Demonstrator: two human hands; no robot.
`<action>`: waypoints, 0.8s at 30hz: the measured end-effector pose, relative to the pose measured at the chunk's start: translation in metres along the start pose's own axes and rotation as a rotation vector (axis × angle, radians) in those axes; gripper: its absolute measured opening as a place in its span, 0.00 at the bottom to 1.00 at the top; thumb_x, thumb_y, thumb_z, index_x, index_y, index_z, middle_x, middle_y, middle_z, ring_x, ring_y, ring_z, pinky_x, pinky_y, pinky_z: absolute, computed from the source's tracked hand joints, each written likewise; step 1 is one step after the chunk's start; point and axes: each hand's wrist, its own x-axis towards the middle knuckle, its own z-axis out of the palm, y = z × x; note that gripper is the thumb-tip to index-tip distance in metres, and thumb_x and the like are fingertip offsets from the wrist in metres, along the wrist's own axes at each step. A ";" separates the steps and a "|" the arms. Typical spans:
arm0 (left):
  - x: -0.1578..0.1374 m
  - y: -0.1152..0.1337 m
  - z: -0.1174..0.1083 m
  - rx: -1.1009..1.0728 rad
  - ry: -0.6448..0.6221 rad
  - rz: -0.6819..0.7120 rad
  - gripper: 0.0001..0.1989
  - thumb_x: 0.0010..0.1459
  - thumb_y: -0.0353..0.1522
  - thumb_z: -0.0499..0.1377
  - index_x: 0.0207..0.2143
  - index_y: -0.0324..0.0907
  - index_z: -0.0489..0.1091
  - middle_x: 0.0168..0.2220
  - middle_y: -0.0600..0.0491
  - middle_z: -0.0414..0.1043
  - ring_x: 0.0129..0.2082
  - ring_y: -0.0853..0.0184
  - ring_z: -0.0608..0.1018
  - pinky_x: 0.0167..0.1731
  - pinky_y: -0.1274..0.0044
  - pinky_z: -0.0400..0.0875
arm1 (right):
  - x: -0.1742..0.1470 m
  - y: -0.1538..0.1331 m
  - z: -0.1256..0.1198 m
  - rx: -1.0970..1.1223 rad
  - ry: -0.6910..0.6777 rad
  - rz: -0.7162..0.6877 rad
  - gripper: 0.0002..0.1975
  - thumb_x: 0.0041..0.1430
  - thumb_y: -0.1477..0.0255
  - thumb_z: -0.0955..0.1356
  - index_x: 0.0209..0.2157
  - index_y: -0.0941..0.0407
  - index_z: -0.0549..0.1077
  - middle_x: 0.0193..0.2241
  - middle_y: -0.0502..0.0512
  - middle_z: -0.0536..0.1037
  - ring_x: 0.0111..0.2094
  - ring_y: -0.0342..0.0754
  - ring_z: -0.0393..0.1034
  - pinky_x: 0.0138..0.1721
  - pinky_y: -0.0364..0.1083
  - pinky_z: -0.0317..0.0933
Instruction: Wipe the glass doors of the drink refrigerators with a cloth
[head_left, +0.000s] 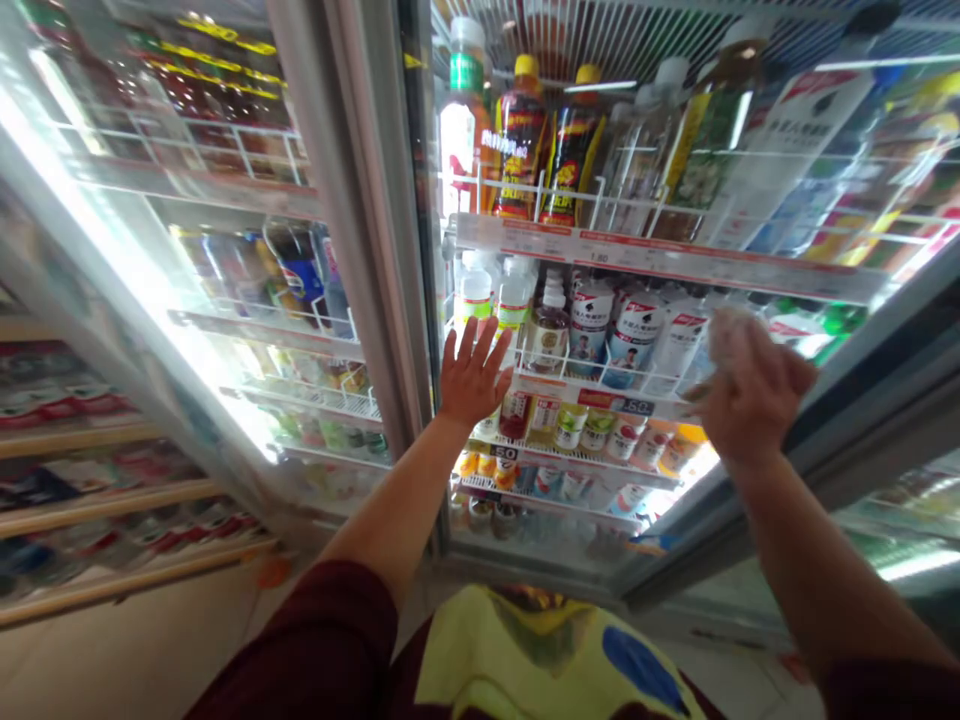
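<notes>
My left hand (pixel 475 372) is raised with its fingers spread, level with the middle shelf of a drinks fridge. It looks laid against the glass door (pixel 517 555), though contact is hard to confirm. My right hand (pixel 757 395), smeared by motion, is closed around a crumpled whitish cloth (pixel 731 335) near the right side of the same door. Behind the hands stand blue-and-white bottles (pixel 636 335) and a clear-capped brown drink bottle (pixel 550 335). On the shelf above are dark bottles with yellow caps (pixel 519 140).
A metal door frame (pixel 360 220) divides this fridge from another drinks fridge on the left. Wooden shelves (pixel 112 515) with packaged goods stand far left. A dark frame (pixel 840 420) slants along the right. A yellow apron (pixel 510 650) covers my front.
</notes>
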 end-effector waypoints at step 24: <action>-0.084 0.001 0.018 0.003 -0.010 0.032 0.27 0.67 0.42 0.56 0.67 0.53 0.63 0.69 0.52 0.59 0.74 0.57 0.46 0.74 0.60 0.36 | 0.014 -0.077 0.020 0.129 -0.342 -0.573 0.33 0.68 0.79 0.65 0.70 0.44 0.57 0.62 0.46 0.73 0.54 0.48 0.70 0.55 0.48 0.61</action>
